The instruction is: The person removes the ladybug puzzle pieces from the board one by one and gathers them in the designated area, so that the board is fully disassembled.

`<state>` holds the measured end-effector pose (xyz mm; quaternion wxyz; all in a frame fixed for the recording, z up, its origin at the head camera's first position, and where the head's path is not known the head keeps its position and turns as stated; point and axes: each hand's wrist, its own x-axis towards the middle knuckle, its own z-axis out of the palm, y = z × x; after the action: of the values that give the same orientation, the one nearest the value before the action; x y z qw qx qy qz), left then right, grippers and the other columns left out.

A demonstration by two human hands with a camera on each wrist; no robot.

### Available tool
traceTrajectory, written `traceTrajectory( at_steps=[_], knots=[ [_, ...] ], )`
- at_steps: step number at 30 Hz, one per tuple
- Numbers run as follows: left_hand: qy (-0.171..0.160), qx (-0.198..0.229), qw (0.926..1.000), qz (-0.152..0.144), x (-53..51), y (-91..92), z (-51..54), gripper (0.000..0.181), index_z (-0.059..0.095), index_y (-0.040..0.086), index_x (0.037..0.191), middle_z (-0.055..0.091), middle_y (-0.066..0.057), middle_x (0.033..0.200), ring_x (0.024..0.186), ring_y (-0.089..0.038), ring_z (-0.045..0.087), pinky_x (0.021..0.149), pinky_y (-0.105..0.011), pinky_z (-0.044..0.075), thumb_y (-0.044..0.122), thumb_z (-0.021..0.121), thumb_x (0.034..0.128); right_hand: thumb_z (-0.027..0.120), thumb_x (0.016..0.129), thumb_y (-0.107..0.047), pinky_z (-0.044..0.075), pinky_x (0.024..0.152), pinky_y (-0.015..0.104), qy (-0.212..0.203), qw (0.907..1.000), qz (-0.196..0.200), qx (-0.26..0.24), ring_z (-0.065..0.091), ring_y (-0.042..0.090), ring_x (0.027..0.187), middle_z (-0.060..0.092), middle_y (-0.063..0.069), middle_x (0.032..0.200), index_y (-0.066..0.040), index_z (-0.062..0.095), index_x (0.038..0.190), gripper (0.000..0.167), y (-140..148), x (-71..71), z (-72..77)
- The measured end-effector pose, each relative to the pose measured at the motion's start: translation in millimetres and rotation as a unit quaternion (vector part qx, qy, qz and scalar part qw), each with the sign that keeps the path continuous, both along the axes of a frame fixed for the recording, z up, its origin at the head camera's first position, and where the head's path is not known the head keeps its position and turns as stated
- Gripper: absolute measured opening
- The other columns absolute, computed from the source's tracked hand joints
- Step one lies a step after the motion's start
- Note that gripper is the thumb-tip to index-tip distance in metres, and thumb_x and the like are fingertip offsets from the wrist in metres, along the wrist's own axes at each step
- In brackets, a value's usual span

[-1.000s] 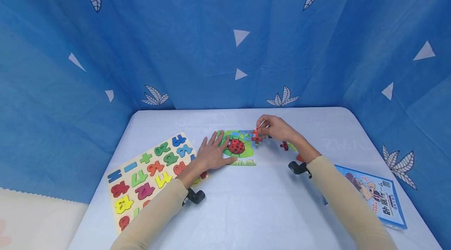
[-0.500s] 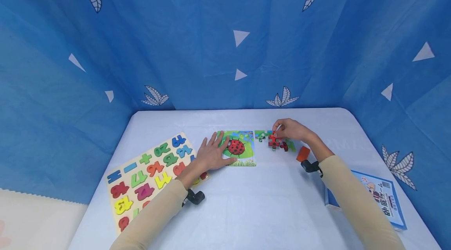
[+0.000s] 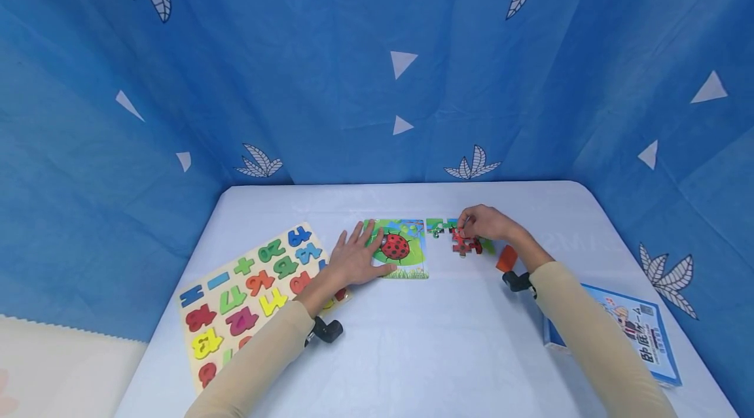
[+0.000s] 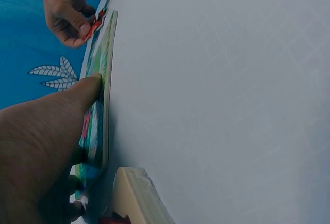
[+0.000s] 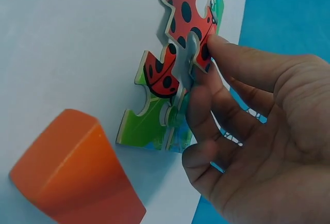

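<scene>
My left hand (image 3: 353,259) rests with spread fingers on a ladybug picture board (image 3: 396,246). In the left wrist view its thumb (image 4: 85,92) presses on the board's face near the edge. To the right, my right hand (image 3: 485,222) pinches a red, black-spotted jigsaw piece (image 5: 184,15) between thumb and fingers. It is tilted, just above the other pieces. Beneath and beside it lie a smaller red-and-green ladybug piece (image 5: 161,74) and a green piece (image 5: 144,123). Another green jigsaw piece (image 3: 434,225) lies between the hand and the board. My fingers partly hide the pieces behind.
An orange block (image 3: 506,258) stands close to my right wrist. At the left is a wooden number board (image 3: 231,338) with coloured numerals, partly under my left forearm. A blue box (image 3: 636,333) lies at the right. Blue cloth (image 3: 365,78) hangs behind the white table (image 3: 412,339).
My right hand has carried the red jigsaw piece rightward from beside the board to the loose pieces, then shifted it slightly lower. My left hand has stayed on the board.
</scene>
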<state>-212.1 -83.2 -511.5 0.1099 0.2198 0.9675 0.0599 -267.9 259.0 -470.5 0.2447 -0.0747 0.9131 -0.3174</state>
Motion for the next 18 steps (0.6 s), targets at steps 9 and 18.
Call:
traceTrajectory(
  at_steps=[9, 18],
  knots=[
    [-0.002, -0.004, 1.0, 0.003, -0.3, 0.4, 0.6, 0.099, 0.018, 0.022, 0.163, 0.003, -0.008, 0.17, 0.156, -0.032, 0.002, 0.122, -0.059, 0.01, 0.082, 0.042, 0.0885, 0.068, 0.094, -0.014, 0.042, 0.063, 0.032, -0.002, 1.0, 0.003, 0.006, 0.052, 0.023, 0.071, 0.063, 0.007, 0.081, -0.007, 0.066, 0.105, 0.013, -2.0, -0.7, -3.1],
    [-0.002, -0.006, 1.0, 0.004, -0.6, -0.5, -0.4, 0.099, 0.016, 0.023, 0.163, 0.002, -0.007, 0.17, 0.156, -0.032, 0.001, 0.122, -0.059, 0.009, 0.082, 0.04, 0.0883, 0.069, 0.095, -0.017, 0.042, 0.062, 0.032, -0.002, 0.9995, 0.003, 0.031, 0.052, 0.021, 0.068, 0.062, 0.006, 0.08, -0.009, 0.067, 0.105, 0.013, -4.3, -1.4, -4.5]
  ],
)
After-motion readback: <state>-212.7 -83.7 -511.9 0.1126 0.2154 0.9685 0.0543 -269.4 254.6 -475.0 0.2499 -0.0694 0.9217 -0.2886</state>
